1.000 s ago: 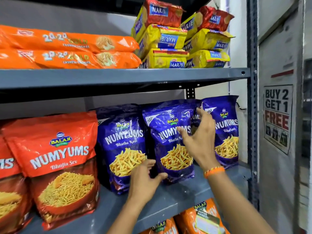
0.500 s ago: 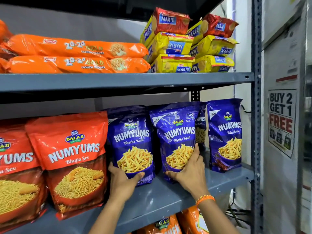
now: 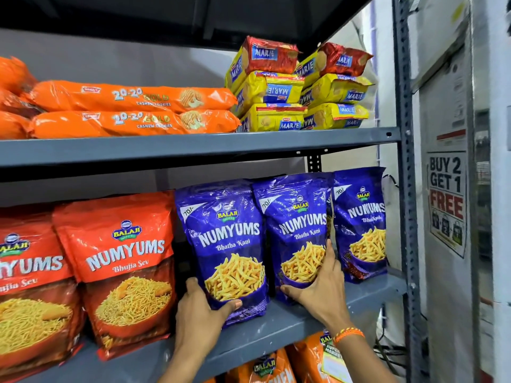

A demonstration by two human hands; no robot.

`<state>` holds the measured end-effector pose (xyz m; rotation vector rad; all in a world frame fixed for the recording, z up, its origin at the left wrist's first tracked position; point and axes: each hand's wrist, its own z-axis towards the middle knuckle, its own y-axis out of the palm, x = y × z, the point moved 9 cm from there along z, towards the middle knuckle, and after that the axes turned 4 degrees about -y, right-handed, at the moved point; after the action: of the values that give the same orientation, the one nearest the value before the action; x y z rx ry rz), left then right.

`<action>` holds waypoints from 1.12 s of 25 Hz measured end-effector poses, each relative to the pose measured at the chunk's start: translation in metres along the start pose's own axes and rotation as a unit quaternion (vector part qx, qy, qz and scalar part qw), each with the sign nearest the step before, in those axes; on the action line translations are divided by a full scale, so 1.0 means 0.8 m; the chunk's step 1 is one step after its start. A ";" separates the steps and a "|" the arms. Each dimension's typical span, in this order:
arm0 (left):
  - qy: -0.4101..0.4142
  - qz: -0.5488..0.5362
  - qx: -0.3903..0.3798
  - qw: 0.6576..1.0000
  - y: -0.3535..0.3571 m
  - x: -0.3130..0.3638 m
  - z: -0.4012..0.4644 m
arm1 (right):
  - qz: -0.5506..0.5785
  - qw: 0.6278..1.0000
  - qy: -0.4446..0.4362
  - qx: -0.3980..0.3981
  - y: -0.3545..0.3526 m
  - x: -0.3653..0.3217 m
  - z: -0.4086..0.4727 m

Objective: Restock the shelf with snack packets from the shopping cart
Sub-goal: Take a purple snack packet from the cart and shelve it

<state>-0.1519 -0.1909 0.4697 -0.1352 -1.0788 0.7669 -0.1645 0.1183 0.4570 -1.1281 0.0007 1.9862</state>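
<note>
Three blue Numyums packets stand upright on the grey middle shelf (image 3: 279,324). My left hand (image 3: 203,310) grips the bottom of the left blue packet (image 3: 226,239), thumb across its front. My right hand (image 3: 320,288), with an orange wristband, holds the lower right side of the middle blue packet (image 3: 297,225). The third blue packet (image 3: 362,217) stands untouched at the shelf's right end, with another blue packet partly hidden behind the gap. The shopping cart is out of view.
Two red Numyums packets (image 3: 124,261) stand left of the blue ones. The upper shelf (image 3: 193,145) holds orange cookie rolls (image 3: 132,96) and stacked Marie biscuit packs (image 3: 298,89). Orange packets (image 3: 265,366) sit below. A steel upright (image 3: 405,189) and a "Buy 2 Get 1 Free" poster (image 3: 446,200) lie right.
My right hand came down from the gap by the rightmost packet to the middle packet's lower side. My left hand closed on the left packet's base. Both packets now stand straighter.
</note>
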 end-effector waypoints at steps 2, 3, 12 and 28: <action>-0.009 0.008 0.007 1.000 -0.008 -0.004 -0.003 | 0.004 1.000 0.000 0.001 -0.001 -0.001 -0.001; -0.014 0.015 0.008 1.000 -0.015 -0.009 -0.005 | 0.006 1.000 -0.002 -0.001 0.001 -0.004 -0.004; -0.007 0.009 -0.005 1.000 -0.022 -0.015 -0.011 | -0.003 1.000 -0.001 0.001 0.001 -0.007 -0.005; -0.153 0.087 0.280 0.944 -0.381 -0.224 -0.025 | 0.151 0.971 -0.141 -0.116 0.168 -0.309 -0.207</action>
<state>-0.0282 -0.5229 0.4654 0.3898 -1.1079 1.2575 -0.0735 -0.1943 0.4842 -1.0264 -0.2262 2.4581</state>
